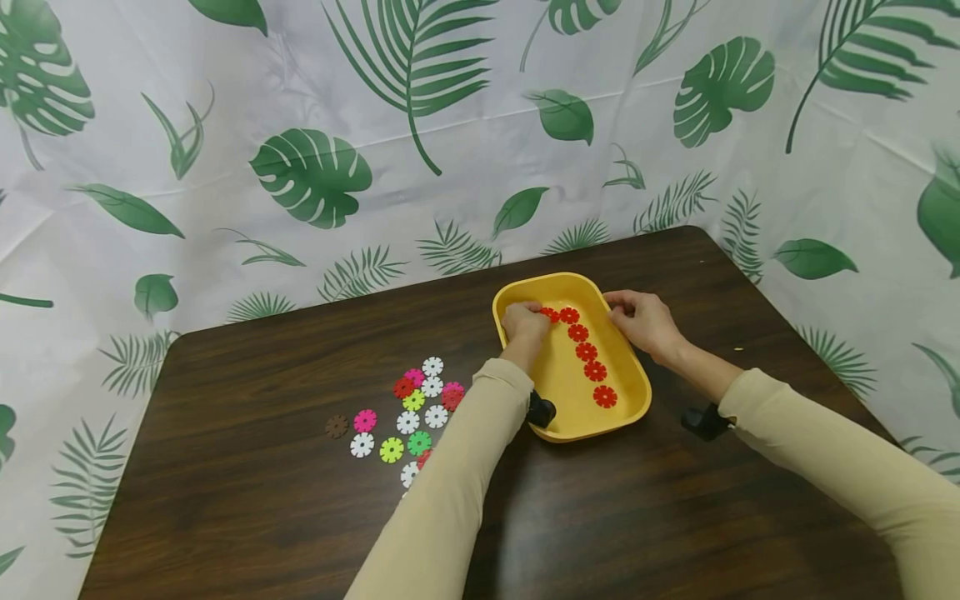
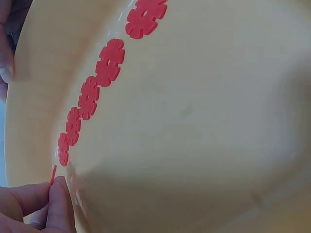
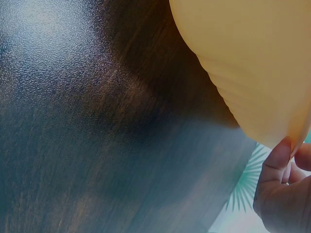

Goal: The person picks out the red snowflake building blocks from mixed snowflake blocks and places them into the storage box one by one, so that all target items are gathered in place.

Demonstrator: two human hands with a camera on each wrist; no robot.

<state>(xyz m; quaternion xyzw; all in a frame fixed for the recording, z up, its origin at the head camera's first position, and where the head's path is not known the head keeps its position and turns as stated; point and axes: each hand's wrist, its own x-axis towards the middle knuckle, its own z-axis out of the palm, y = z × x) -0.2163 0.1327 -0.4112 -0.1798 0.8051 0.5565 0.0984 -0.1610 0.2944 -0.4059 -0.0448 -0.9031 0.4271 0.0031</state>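
A yellow tray (image 1: pixel 558 404) lies on the dark wooden table, with a line of red notched discs (image 1: pixel 586 352) along its right side and across its far end. Inside the far left part of the tray is my left hand (image 1: pixel 525 327). In the left wrist view, thumb and fingers of the left hand (image 2: pixel 41 208) pinch a red disc (image 2: pixel 53 174), seen edge-on beside the end of the line. At the tray's far right side, my right hand (image 1: pixel 647 321) holds the rim. The right wrist view shows thumb and finger of the right hand (image 3: pixel 282 189) pinching the tray's edge (image 3: pixel 297 141).
Left of the tray, several loose notched discs (image 1: pixel 408 422) in white, pink, yellow-green, green, red and brown lie scattered on the table (image 1: pixel 247 467). My left forearm partly covers them. A leaf-patterned cloth (image 1: pixel 450 200) hangs behind the table and to its right.
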